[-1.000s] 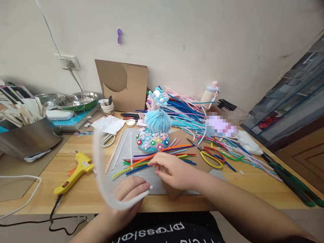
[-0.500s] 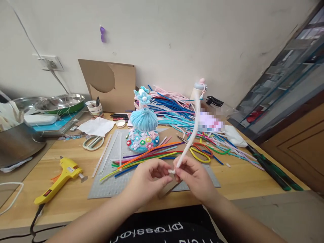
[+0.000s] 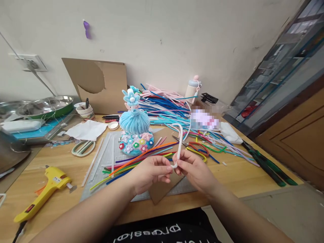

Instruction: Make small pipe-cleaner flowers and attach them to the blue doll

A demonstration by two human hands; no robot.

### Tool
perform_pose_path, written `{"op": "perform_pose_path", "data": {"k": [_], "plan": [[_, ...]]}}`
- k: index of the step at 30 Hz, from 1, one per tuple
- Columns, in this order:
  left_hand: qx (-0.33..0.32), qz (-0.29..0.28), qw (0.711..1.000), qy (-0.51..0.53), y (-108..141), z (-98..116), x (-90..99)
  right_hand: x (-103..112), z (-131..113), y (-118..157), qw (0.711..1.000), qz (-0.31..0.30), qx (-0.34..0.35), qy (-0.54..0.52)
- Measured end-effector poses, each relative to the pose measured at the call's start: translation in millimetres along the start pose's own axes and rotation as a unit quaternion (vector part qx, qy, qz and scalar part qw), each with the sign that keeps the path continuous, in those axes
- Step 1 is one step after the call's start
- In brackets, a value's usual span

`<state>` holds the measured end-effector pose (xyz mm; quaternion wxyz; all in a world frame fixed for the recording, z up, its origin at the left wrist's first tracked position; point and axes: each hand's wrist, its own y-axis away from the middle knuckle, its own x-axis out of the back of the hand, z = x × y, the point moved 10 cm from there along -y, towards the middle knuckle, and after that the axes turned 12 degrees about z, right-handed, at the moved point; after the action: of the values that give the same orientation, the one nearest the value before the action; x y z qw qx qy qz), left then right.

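A white pipe cleaner rises from between my two hands, its top bent over to the left. My right hand pinches it low on its upright length. My left hand has thumb and fingers closed at its short, bent lower end. Beneath the hands lies a piece of brown cardboard on a grey cutting mat. Just beyond, a doll figure in a puffy blue dress stands on a round base covered with small flowers. Loose coloured pipe cleaners are spread between the figure and my hands.
A yellow glue gun lies at left, near white-handled scissors and a white cloth. Behind the figure are a heap of pipe cleaners, a bottle and a cut cardboard sheet. Pliers lie right.
The view has swung slightly right, so the table things sit further left. The white pipe cleaner's upper part, formerly a long upright curve, now bends over leftward. Both hands keep their hold.
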<state>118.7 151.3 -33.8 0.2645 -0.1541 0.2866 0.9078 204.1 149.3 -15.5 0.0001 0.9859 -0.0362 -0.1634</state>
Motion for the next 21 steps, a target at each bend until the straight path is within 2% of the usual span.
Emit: {"op": "perform_pose_path", "data": {"k": [5, 7, 9, 10, 11, 12, 14, 16, 18, 21], "plan": [[-0.006, 0.011, 1.000, -0.013, -5, -7, 4.9, -1, 10, -2, 0.999, -0.010, -0.010, 0.051], [-0.010, 0.015, 1.000, -0.014, -7, -10, 7.8, 3, 12, -5, 0.993, -0.021, -0.013, 0.113], [-0.013, 0.012, 1.000, 0.000, -8, -10, 10.0, 22, 8, -14, 0.974, 0.003, 0.015, 0.226], [-0.015, 0.009, 1.000, 0.010, -8, -10, 10.7, 41, -1, -21, 0.950, 0.052, 0.056, 0.303], [-0.017, 0.005, 1.000, 0.019, -8, -10, 11.1, 60, -14, -27, 0.904, 0.110, 0.107, 0.399], [-0.018, -0.001, 0.999, 0.027, -8, -9, 11.0, 78, -25, -31, 0.838, 0.158, 0.147, 0.501], [-0.020, -0.010, 0.999, 0.041, -8, -8, 10.4, 101, -25, -43, 0.721, 0.160, 0.151, 0.657], [-0.021, -0.016, 0.998, 0.055, -8, -6, 9.4, 116, -13, -54, 0.650, 0.113, 0.116, 0.742], [-0.025, -0.020, 0.997, 0.069, -8, -3, 8.4, 121, -4, -59, 0.625, 0.074, 0.096, 0.771], [-0.029, -0.022, 0.996, 0.087, -9, 0, 7.5, 119, -2, -64, 0.630, 0.063, 0.084, 0.769]]}}
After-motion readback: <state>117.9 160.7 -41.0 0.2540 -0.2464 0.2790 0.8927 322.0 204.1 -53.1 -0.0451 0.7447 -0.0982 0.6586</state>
